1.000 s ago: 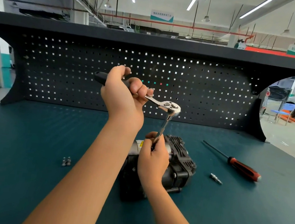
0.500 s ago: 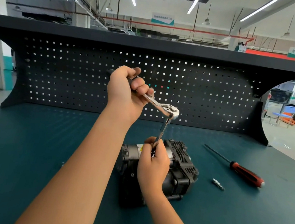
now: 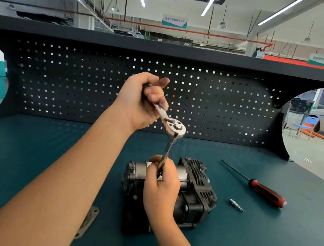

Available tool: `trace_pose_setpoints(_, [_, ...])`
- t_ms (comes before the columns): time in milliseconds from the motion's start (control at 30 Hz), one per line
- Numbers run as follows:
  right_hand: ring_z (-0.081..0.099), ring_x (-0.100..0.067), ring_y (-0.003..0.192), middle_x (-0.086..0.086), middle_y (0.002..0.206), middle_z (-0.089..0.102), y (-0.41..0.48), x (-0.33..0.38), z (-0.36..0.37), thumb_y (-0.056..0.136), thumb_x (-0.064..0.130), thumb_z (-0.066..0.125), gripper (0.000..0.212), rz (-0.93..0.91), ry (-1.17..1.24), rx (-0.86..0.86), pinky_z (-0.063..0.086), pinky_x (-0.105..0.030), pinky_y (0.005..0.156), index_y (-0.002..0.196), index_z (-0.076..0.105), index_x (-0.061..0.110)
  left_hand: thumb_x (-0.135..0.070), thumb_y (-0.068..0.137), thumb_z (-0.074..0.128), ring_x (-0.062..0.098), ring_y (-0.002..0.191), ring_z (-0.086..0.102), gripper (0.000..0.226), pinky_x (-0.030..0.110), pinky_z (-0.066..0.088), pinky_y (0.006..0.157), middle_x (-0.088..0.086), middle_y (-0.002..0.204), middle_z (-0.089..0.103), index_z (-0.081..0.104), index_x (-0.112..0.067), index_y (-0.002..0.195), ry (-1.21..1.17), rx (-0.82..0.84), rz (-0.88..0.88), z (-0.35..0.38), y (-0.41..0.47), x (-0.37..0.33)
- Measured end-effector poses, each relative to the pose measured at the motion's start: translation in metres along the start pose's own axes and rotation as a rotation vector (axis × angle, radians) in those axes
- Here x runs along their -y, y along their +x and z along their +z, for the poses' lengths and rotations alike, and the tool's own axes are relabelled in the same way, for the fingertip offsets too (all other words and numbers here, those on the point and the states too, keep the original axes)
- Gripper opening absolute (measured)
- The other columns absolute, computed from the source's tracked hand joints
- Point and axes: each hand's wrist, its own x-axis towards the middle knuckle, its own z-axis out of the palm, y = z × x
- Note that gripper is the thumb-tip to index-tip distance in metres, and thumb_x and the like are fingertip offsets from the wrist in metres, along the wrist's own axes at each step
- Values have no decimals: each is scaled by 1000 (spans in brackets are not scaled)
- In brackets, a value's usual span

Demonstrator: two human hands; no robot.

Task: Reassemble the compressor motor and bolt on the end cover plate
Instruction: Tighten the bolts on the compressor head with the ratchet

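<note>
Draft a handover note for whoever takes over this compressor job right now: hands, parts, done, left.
Left hand grips the ratchet handle above the compressor.
Right hand holds the extension bar down at the compressor.
A grey plate, possibly the end cover, lies on the bench beside the left forearm, unfitted.
Screwdriver and a small metal fitting lie to the right.
Done: motor body looks assembled.
Left: finish this fastener, hidden under the hand, then bolt on the plate.

**Clearances**

The middle of the worktop is taken by the compressor; above it, a ratchet and its extension are held by the left hand and right hand. Passage rightward is narrowed by a screwdriver and small fitting. Far left, bare surface is left.
</note>
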Motion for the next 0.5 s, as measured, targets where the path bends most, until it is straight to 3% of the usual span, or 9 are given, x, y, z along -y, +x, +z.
trace_pose_setpoints(133, [49, -18, 67, 1, 69, 52, -2, -2, 0, 82, 21, 40, 30, -156, -54, -43, 38, -25, 61, 79, 63, 1, -18, 93, 38, 4, 30, 28, 27, 12, 36, 39, -9, 37, 26, 52, -10, 72, -44, -8, 168, -10, -32, 5])
trace_pose_setpoints(267, [51, -16, 73, -9, 76, 58, -3, -6, -6, 87, 10, 48, 18, -217, -10, -49, 41, -24, 66, 85, 63, 1, -17, 94, 39, 8, 34, 31, 26, 18, 43, 45, -8, 39, 30, 50, -14, 70, -4, 31, 367, -7, -59, 25])
trace_pose_setpoints(367, [51, -6, 80, 4, 82, 55, -7, -7, -13, 87, 11, 55, 13, -106, 19, 52, 39, -13, 72, 89, 56, 24, -17, 96, 40, 9, 35, 35, 27, 20, 44, 46, -7, 40, 33, 49, -14, 70, 8, -14, 451, -2, -66, 33])
trace_pose_setpoints(500, [48, 9, 91, 24, 91, 52, -12, -7, -22, 80, 33, 71, 38, 24, -76, 229, 35, -3, 76, 98, 41, 44, -16, 95, 42, 9, 36, 37, 24, 21, 45, 47, -7, 42, 35, 49, -14, 73, -4, -64, 524, -4, -72, 38])
